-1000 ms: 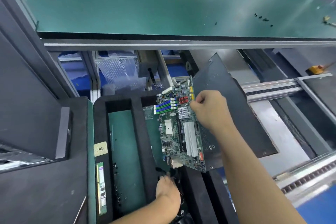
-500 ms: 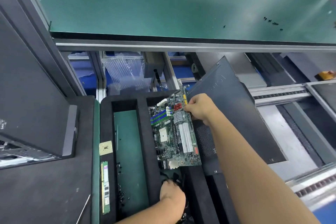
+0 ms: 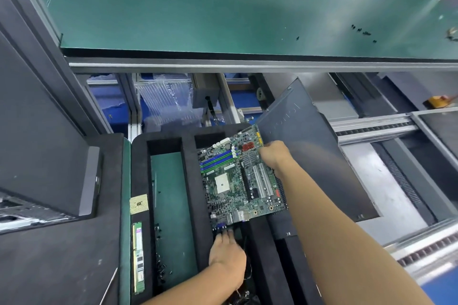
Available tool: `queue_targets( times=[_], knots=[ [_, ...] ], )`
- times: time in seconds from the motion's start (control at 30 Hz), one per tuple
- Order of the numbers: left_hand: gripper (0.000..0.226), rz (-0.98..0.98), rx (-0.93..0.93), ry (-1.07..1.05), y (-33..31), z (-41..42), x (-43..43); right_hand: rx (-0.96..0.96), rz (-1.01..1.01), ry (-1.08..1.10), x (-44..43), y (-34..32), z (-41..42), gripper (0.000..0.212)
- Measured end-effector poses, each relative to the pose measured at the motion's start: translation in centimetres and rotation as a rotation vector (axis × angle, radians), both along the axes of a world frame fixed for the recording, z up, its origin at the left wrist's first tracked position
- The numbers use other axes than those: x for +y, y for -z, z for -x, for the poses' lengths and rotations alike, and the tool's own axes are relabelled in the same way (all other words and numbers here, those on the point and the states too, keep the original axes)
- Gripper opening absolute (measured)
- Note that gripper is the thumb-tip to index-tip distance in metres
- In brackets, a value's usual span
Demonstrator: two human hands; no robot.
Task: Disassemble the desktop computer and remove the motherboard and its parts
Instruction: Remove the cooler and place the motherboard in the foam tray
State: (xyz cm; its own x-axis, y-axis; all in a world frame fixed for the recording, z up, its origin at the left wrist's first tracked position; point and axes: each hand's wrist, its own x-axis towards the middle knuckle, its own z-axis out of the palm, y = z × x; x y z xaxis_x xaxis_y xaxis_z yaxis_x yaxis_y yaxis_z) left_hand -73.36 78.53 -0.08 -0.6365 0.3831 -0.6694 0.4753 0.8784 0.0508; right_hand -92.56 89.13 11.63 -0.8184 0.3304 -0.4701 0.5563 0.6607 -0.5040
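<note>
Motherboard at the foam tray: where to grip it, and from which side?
By its edges, probably: the face of the motherboard is crowded with slots and chips. The right hand pinches the far right edge from the right; the left hand touches the near port edge from the near side.

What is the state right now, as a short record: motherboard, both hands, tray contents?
motherboard: over the foam tray, right compartment, component side up; whether seated, cannot tell
right hand: grips the motherboard's far right edge
left hand: fingers extended at the motherboard's near edge, by the ports
left compartment: green floor, loose screws
tray's left rim: CPU chip, RAM stick nearer the person
side panel: dark, leaning to the right of the tray, behind the right hand
</note>
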Motion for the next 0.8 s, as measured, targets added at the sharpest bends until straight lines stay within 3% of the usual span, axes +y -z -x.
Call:
queue_targets(
  times=[0.17, 0.4, 0.53, 0.6, 0.7, 0.8],
  knots=[
    [0.031, -0.172, -0.021, -0.089, -1.2, -0.5, -0.2, -0.011, 0.007, -0.060, -0.5, -0.2, -0.8, 0.042],
    [0.025, -0.412, 0.085, -0.308, -2.8, 0.2, -3.3, 0.111, -0.214, -0.135, -2.4, -1.3, -4.1, 0.044],
    [0.045, -0.576, 0.189, -0.525, -3.8, 0.0, -5.3, 0.230, -0.043, -0.122, -4.3, -1.5, -7.6, 0.029],
    [0.054, -0.656, 0.108, -0.743, -4.6, 0.1, -6.7, 0.230, 0.133, -0.101, -5.4, -1.8, -9.2, 0.020],
    [0.046, -0.762, 0.006, -1.004, -5.6, 0.1, -9.8, 0.144, 0.412, -0.070, -7.7, -2.2, -11.9, 0.020],
    [0.042, -1.090, -0.171, -1.193, -6.7, -0.5, -12.5, 0.107, 0.472, -0.137, -10.6, -1.9, -14.9, 0.022]
  ],
)
